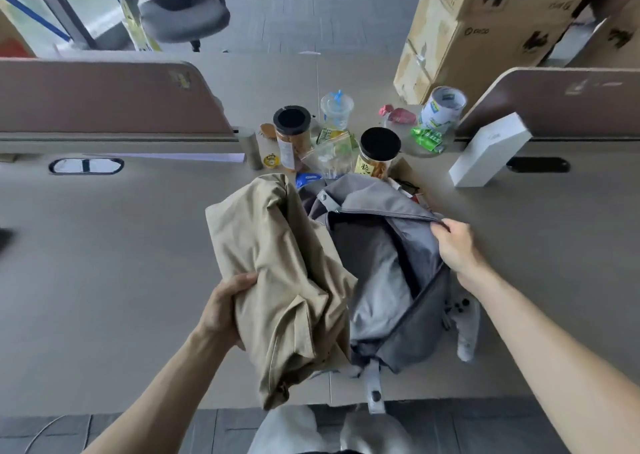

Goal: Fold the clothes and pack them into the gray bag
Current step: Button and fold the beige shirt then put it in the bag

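A folded beige garment [280,273] is held up over the table's middle; my left hand [225,311] grips its lower left side. Right beside it lies the gray bag [384,270], its zipper undone and the mouth gaping toward the garment. My right hand [455,246] pinches the bag's upper right rim and holds the opening wide. The garment's right edge overlaps the bag's left side. Inside the bag I see only dark lining.
Behind the bag stand two black-lidded snack jars [292,131] [379,152], a plastic cup [336,109], a metal cylinder [251,147], snack packets and a tin [441,109]. A white box [490,150] leans at the right divider. A white game controller [465,325] lies by the bag.
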`<action>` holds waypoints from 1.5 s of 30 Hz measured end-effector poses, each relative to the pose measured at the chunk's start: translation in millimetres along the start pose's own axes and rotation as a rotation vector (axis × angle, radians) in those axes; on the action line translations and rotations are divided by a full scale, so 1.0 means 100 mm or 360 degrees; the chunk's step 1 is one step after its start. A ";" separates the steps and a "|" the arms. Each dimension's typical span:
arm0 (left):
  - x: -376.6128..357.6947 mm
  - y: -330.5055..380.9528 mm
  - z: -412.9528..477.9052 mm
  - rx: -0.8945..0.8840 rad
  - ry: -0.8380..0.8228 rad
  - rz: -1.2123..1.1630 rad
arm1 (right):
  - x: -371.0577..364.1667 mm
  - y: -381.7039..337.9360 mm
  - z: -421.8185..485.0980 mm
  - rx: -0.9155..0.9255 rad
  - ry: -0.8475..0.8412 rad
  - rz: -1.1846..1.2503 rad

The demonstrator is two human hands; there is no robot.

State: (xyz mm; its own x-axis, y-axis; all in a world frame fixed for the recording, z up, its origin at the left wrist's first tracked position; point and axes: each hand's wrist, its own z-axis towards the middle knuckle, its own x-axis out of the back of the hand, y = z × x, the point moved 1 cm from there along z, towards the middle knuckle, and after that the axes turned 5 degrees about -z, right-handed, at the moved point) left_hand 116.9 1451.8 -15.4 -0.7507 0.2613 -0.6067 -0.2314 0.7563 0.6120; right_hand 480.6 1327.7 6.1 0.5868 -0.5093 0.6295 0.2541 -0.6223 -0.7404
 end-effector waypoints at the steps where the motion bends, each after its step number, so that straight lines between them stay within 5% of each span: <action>1: -0.10 -0.05 0.03 0.0003 -0.0043 -0.0006 | 0.09 -0.02 0.02 -0.0003 -0.0004 0.0082; 5: -0.65 -0.25 0.14 -0.0121 -0.0337 -0.0385 | 0.28 0.05 0.08 -0.0062 -0.0153 0.0287; 6: -0.78 -0.28 0.18 -0.0251 -0.0325 -0.0352 | 0.28 0.06 0.08 -0.0069 -0.0174 0.0313; 8: -1.00 -0.45 0.32 -0.0037 -0.0143 -0.0320 | 0.31 0.11 0.10 -0.0094 -0.0189 0.0352; 9: -1.05 -0.52 0.38 -0.0059 0.0039 -0.0143 | 0.32 0.13 0.11 -0.0101 -0.0207 0.0387; 13: -1.11 -0.87 0.76 0.0193 0.0095 0.0376 | 0.39 0.19 0.13 -0.0067 -0.0236 0.0358; 22: -0.94 -1.38 1.21 -0.0245 0.0845 0.1477 | 0.55 0.31 0.10 0.0124 -0.0195 -0.0005; 27: -0.98 -1.37 1.32 -0.0360 0.0937 0.1700 | 0.59 0.15 0.01 0.0235 -0.0142 -0.0083; 31: -0.98 -1.36 1.45 -0.0241 0.0976 0.2088 | 0.68 0.10 0.00 0.0302 -0.0046 -0.0013; 35: -0.96 -1.26 1.42 -0.0088 0.0829 0.2306 | 0.71 0.22 0.09 0.0229 -0.0068 -0.0333; 38: -0.94 -1.04 1.17 -0.0512 0.0896 0.2361 | 0.69 0.15 0.08 0.0217 -0.0175 -0.0559; 40: -0.83 -0.92 1.02 -0.0835 0.1082 0.2439 | 0.65 0.03 -0.01 0.0335 -0.0058 -0.0673; 41: -0.77 -0.88 0.98 -0.0775 0.1136 0.2472 | 0.61 -0.07 -0.10 0.0507 0.0103 -0.0660; 43: -0.62 -0.88 0.99 -0.0376 0.1082 0.2491 | 0.39 -0.28 -0.39 0.0964 0.0235 -0.0486; 45: -0.52 -0.94 1.06 -0.0085 0.0891 0.2540 | 0.01 -0.37 -0.66 0.1214 -0.0031 -0.0472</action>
State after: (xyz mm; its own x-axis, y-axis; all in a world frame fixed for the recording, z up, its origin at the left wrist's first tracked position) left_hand 243.4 1430.5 -95.1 -0.3478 0.4509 0.8220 0.9084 -0.0551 0.4146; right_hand 420.7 1310.9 49.6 0.4248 -0.3722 0.8252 0.8498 -0.1504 -0.5052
